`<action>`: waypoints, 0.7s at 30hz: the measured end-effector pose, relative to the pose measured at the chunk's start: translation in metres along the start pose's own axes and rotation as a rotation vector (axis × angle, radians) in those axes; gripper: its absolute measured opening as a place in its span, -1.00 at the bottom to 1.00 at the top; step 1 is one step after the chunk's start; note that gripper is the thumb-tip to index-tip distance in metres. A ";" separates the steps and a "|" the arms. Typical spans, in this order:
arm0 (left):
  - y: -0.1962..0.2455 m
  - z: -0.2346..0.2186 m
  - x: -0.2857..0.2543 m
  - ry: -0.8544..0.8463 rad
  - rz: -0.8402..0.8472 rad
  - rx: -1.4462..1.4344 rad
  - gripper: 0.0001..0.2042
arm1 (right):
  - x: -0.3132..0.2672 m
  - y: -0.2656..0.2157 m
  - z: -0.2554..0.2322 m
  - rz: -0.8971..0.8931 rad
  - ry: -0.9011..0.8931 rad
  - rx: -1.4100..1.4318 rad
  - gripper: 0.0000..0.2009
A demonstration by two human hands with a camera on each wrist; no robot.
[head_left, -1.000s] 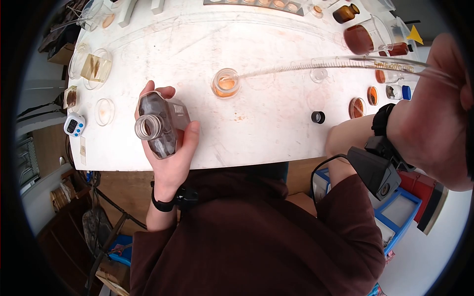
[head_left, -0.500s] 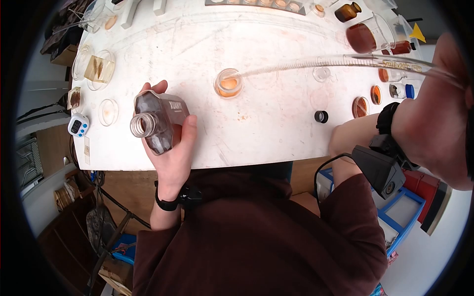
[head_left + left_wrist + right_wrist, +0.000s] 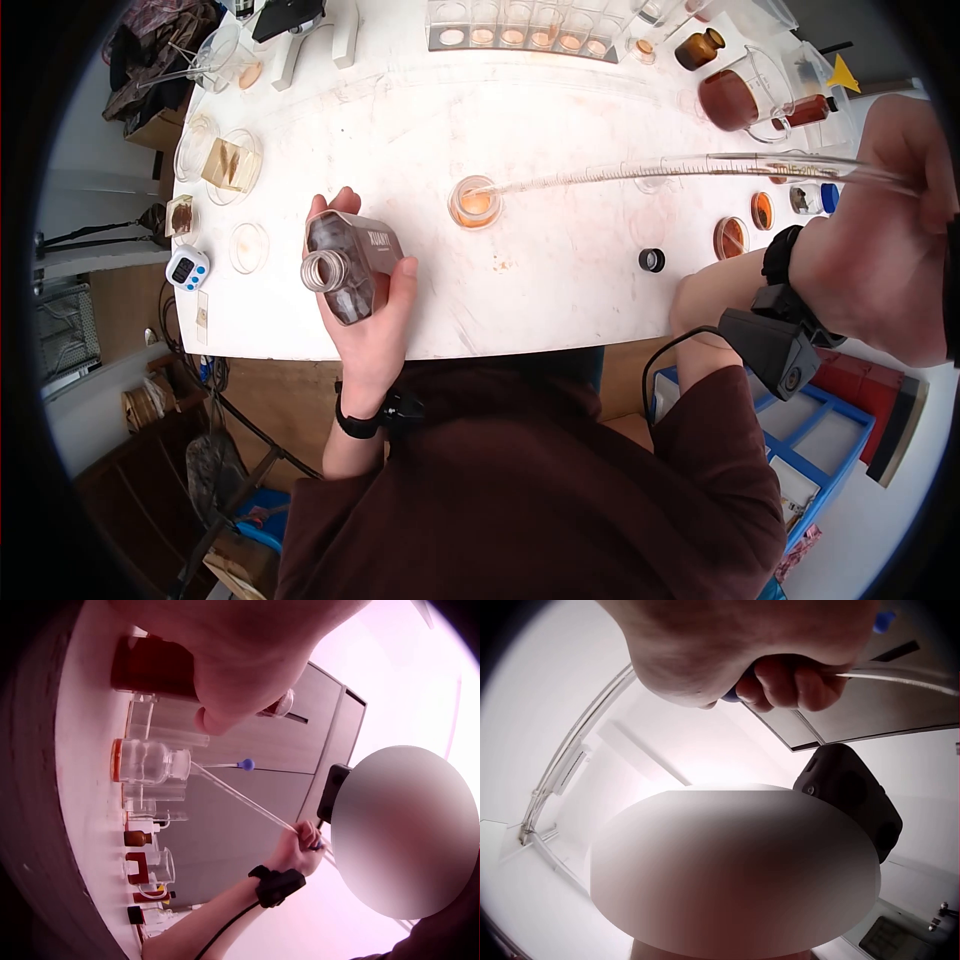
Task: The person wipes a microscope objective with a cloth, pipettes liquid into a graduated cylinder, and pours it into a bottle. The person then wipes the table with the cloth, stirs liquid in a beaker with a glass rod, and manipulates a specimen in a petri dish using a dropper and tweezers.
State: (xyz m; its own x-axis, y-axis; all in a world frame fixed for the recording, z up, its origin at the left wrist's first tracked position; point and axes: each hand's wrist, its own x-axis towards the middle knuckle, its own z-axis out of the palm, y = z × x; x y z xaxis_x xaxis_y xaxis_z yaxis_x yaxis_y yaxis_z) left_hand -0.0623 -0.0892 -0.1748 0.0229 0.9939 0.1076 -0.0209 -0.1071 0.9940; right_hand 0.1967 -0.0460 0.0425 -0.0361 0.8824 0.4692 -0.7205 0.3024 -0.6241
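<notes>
In the head view my left hand [image 3: 376,342] grips a flat-sided, capless bottle [image 3: 384,246], its threaded mouth tipped toward me. Dark red-brown liquid shows in this bottle [image 3: 154,669] in the left wrist view. My right hand [image 3: 880,235], raised at the right, holds a long graduated glass pipette [image 3: 690,166]. The pipette slants down into the mouth of a small clear glass bottle [image 3: 474,203] standing on the table. A shallow orange layer covers the floor of that glass bottle [image 3: 148,761]. Something blue [image 3: 732,696] shows at the right fist in the right wrist view.
A black cap [image 3: 652,260] lies on the white table [image 3: 560,300]. To the left are petri dishes [image 3: 250,248] and a timer [image 3: 188,268]. A rack of tubes [image 3: 522,42] stands at the back. A beaker of dark red liquid [image 3: 728,100] and a brown bottle [image 3: 700,47] stand back right.
The head view has tilted and shifted, so the table's contents sit lower and more of the rack shows. Both hands keep their holds, and the pipette stays in the glass bottle.
</notes>
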 end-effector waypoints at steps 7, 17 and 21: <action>-0.002 0.000 0.002 0.004 0.016 -0.007 -0.02 | -0.024 -0.051 -0.012 -0.147 -0.078 0.002 -0.73; -0.002 -0.002 0.002 0.006 -0.022 0.067 -0.02 | -0.032 -0.089 -0.034 -0.338 -0.146 0.062 -0.69; 0.003 -0.001 0.000 0.013 -0.044 0.092 -0.01 | -0.031 -0.095 -0.040 -0.367 -0.119 0.096 -0.66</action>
State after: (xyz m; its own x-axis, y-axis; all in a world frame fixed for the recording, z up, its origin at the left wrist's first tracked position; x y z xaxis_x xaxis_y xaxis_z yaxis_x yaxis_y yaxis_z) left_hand -0.0632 -0.0892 -0.1717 0.0089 0.9979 0.0638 0.0714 -0.0643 0.9954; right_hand 0.2943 -0.0882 0.0622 0.1603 0.6722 0.7228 -0.7618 0.5499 -0.3425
